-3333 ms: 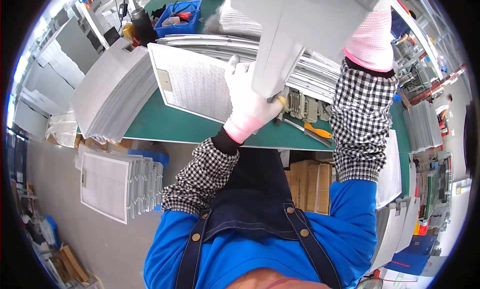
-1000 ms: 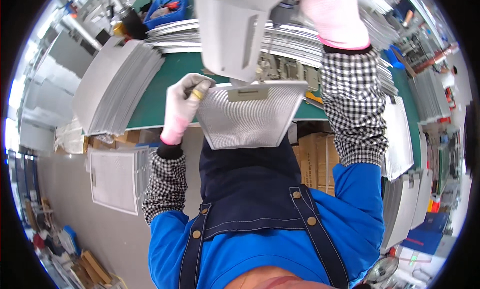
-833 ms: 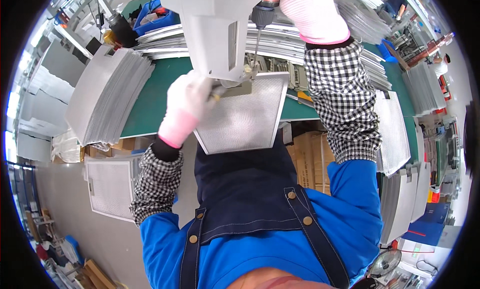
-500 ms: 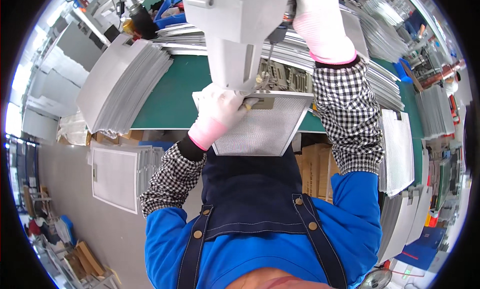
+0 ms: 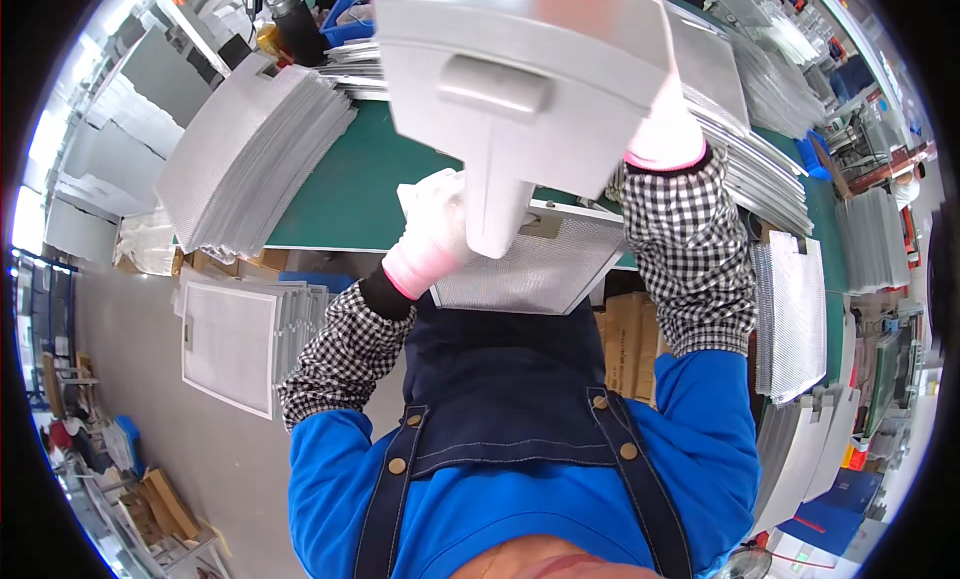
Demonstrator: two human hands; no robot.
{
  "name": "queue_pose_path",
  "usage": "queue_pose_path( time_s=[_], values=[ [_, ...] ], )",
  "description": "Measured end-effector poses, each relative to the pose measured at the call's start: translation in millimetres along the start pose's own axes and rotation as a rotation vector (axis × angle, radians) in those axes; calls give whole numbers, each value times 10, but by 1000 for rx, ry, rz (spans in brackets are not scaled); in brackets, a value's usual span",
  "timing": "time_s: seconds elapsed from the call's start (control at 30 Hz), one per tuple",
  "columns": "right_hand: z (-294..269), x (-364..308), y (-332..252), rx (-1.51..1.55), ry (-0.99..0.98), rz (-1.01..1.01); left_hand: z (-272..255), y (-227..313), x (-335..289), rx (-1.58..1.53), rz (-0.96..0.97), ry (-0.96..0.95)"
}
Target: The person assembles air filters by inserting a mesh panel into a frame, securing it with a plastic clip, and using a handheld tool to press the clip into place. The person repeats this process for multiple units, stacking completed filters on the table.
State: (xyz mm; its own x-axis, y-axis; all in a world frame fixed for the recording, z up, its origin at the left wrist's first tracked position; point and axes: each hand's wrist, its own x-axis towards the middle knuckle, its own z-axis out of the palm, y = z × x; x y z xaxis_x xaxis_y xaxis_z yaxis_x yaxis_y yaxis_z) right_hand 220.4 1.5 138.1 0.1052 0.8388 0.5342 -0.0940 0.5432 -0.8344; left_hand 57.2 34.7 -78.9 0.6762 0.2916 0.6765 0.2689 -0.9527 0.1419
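Observation:
A framed metal mesh panel (image 5: 530, 269) stands tilted at the near edge of the green table, against my apron. My left hand (image 5: 432, 229), in a white glove with a pink cuff, is closed on the panel's upper left edge; a pale grey housing (image 5: 520, 49) close to the camera covers some of its fingers. Beyond the panel's upper right corner, my right hand (image 5: 668, 129) reaches forward in a like glove. Its fingers, and anything in them, are hidden behind the housing. A small plate (image 5: 541, 226) with a dark catch sits at the panel's top edge.
A leaning stack of mesh panels (image 5: 250, 159) stands on the green table (image 5: 335, 194) at the left. More panels (image 5: 795, 314) are at the right, and others (image 5: 230, 344) stand below the table at the left. Cardboard boxes (image 5: 628, 344) stand beneath it.
The grey housing fills more of the view and hides the small metal parts and dark tool seen before. My right hand has come nearer to me; the panel's top edge has dropped slightly.

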Motion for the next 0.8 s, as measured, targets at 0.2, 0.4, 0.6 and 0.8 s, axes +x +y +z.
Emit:
queue_pose_path(
  time_s=[0.2,0.4,0.6,0.8],
  values=[
    [-23,-117,-49,-21,135,-16,-148,232,150,113,-15,70],
    [-91,-140,-222,-82,272,-106,-226,287,175,110,-78,42],
    [-143,-116,-257,-213,266,-142,-257,365,159,168,-145,30],
    [-87,-143,-280,-50,195,-146,-60,255,91,68,-66,167]
  ],
)
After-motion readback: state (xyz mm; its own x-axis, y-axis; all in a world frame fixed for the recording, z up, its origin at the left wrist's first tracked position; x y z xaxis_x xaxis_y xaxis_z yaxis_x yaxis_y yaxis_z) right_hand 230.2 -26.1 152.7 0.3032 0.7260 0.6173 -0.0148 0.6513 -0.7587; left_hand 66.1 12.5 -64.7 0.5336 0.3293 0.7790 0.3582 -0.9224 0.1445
